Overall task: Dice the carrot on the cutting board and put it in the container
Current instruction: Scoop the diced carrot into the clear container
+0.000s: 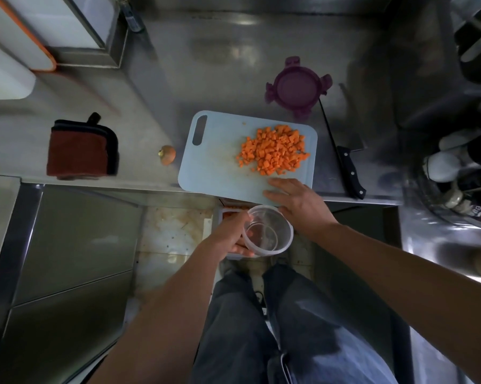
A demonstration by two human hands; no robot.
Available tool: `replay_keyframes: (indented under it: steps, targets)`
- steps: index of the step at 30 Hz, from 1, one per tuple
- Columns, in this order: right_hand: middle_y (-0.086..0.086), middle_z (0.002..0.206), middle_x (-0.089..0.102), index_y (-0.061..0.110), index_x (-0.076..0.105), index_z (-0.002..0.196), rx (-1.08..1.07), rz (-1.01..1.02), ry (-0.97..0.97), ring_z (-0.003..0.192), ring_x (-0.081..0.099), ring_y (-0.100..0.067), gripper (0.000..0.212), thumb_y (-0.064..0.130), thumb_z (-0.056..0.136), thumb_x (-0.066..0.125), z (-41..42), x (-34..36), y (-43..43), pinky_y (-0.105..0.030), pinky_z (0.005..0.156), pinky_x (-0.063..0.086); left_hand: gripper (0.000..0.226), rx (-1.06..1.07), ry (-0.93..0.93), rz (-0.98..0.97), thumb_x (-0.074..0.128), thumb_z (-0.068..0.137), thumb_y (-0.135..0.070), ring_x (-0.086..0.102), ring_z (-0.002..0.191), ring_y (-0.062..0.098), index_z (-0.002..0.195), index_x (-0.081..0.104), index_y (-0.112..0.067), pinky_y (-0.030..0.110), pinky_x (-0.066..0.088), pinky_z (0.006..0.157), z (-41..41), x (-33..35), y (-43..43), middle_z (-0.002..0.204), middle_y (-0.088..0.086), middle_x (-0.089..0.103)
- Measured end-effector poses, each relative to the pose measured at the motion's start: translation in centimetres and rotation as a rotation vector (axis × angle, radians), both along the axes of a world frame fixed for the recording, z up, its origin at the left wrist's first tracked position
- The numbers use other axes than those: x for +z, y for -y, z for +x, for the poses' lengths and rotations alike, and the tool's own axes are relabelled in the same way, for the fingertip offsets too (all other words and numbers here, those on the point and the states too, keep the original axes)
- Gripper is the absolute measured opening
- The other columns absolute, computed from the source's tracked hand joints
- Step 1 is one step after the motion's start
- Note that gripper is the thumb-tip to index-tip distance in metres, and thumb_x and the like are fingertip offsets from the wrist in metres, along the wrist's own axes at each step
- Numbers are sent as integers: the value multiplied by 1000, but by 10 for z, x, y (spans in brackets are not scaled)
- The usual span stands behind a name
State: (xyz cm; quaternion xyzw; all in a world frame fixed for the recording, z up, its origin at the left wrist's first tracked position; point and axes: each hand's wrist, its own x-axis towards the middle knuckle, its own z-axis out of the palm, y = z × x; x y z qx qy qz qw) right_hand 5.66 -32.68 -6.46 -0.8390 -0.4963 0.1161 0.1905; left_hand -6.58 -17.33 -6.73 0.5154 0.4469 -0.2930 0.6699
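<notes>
Lying at the far left of the brushed steel counter is one folded stack of dark red and black cloth. Just right of it sits one small orange-brown carrot stub, near the board but apart from it. Next comes one pale blue plastic cutting board, rounded at the corners with a slot handle; its near edge overhangs the counter. On its right half lies one loose pile of small orange carrot cubes, too many to count.

Below the board's near edge, the left hand grips one clear round plastic container, fingers curled round its wall and thumb at the rim. The tub holds no carrot. A reddish box behind this hand is mostly hidden.

The right hand rests flat on the board's near right corner, fingers straight and together, just short of the cubes.

Beyond the board sits one translucent purple round lid with four clip tabs. To the board's right lies one black-handled riveted knife, its blade seen nearly edge-on. Bottles at the far right are blurred and cut off by the frame.
</notes>
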Motion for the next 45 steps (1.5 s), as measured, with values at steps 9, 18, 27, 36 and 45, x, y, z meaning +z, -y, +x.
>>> replay_keyframes:
  steps: [9,18,27,36,45]
  targets:
    - [-16,128,62,7,71,112,29,34,-19,110,62,-36,47,-12,69,74,2,1,28,-48,85,56,34,67,38,6,44,98,-38,69,97,32,116,62,-16,38,60,69,2,6,15,110,17,68]
    - [-4,108,59,9,67,104,-302,233,-209,89,59,-12,21,0,90,53,23,22,19,-38,79,56,24,90,64,30,36,102,-32,67,93,31,106,57,-22,42,60,78,3,16,25,103,15,65]
    - [-13,146,38,9,40,142,-462,73,-255,133,38,-30,54,6,89,53,50,21,-9,-47,109,36,32,143,14,8,39,101,-30,68,98,35,124,57,-17,47,60,81,3,18,26,114,19,64]
    - [-12,160,15,6,14,154,-524,-153,-388,147,15,-30,68,14,95,47,23,25,-16,-42,119,20,27,301,-1,4,37,104,-29,65,86,30,120,54,-16,48,57,87,3,22,33,97,9,59]
    - [-5,146,41,13,42,144,-324,16,-431,132,42,-21,58,-3,89,50,-32,37,-1,-30,111,35,37,342,-9,-17,47,101,-39,66,102,37,131,54,-17,42,62,68,3,24,39,132,18,57]
